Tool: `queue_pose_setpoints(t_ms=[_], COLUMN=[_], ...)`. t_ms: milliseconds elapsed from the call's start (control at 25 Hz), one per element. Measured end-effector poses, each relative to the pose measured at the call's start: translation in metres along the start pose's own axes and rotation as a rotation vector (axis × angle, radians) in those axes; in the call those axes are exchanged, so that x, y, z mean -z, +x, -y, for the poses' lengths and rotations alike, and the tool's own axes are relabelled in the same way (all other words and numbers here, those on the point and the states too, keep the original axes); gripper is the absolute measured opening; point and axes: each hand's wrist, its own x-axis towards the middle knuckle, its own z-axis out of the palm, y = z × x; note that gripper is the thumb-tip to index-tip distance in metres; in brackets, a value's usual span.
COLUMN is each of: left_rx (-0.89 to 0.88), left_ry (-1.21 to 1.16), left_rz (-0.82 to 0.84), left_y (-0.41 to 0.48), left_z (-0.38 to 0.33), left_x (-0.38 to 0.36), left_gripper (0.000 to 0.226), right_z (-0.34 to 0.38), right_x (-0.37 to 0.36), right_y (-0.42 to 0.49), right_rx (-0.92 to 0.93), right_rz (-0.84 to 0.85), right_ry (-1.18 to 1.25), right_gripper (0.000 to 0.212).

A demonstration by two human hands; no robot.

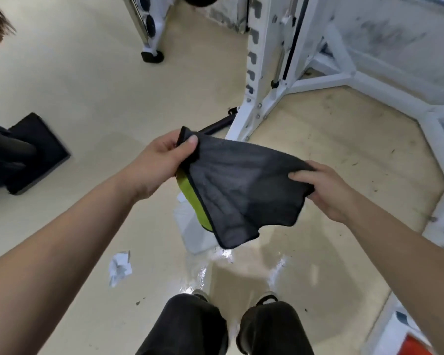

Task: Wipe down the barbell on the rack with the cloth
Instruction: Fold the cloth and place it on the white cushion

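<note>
A dark grey cloth point(236, 185) with a yellow-green underside hangs stretched between both hands at chest height. My left hand point(159, 162) pinches its upper left corner between thumb and fingers. My right hand point(326, 188) grips its right edge. The white rack upright point(264, 73) with its row of notches stands just beyond the cloth. A chrome bar point(431, 3) shows at the top right corner, largely out of frame. A short dark bar point(215, 126) lies on the floor by the rack's foot.
White rack base beams point(385, 90) spread across the floor at right. A dark mat and bench base point(34, 152) sit at left, another white stand's foot point(151, 53) at top. Crumpled paper point(119, 267), a flat white sheet point(195, 231) and a wet patch lie ahead of my shoes.
</note>
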Motion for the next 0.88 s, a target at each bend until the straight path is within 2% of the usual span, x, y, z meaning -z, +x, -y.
queue_pose_setpoints(t_ms=[120, 200, 360, 440, 520, 600, 680, 760, 880], left_rx=[-0.099, -0.114, -0.162, -0.201, -0.185, -0.098, 0.007, 0.093, 0.19], left_ry=[0.203, 0.192, 0.09, 0.123, 0.128, 0.036, -0.144, -0.257, -0.179], left_rz=[-0.063, -0.122, -0.224, -0.261, -0.226, -0.095, -0.027, -0.047, -0.137], left_y=[0.028, 0.044, 0.08, 0.087, 0.085, 0.079, 0.075, 0.081, 0.112], left_z=[0.105, 0.173, 0.291, 0.322, 0.34, 0.348, 0.355, 0.363, 0.388], left_x=[0.027, 0.034, 0.045, 0.048, 0.054, 0.064, 0.071, 0.074, 0.07], left_gripper=[0.023, 0.017, 0.019, 0.021, 0.023, 0.026, 0.029, 0.028, 0.025], right_z=[-0.054, -0.09, -0.156, -0.174, -0.184, -0.185, -0.182, -0.185, -0.211], right_x=[-0.043, -0.072, -0.113, -0.125, -0.129, -0.13, -0.133, -0.139, -0.164], right_y=[0.07, 0.117, 0.194, 0.214, 0.223, 0.222, 0.221, 0.233, 0.271], right_rx=[0.053, 0.073, 0.16, 0.231, 0.33, 0.424, 0.471, 0.427, 0.229], right_rz=[-0.121, -0.152, -0.167, -0.135, -0.11, -0.033, 0.059, 0.109, 0.049], right_ry=[0.021, 0.016, 0.036, 0.013, -0.046, -0.067, -0.074, -0.096, -0.242], right_gripper=[0.028, 0.03, 0.009, 0.016, 0.026, 0.029, 0.023, 0.011, 0.038])
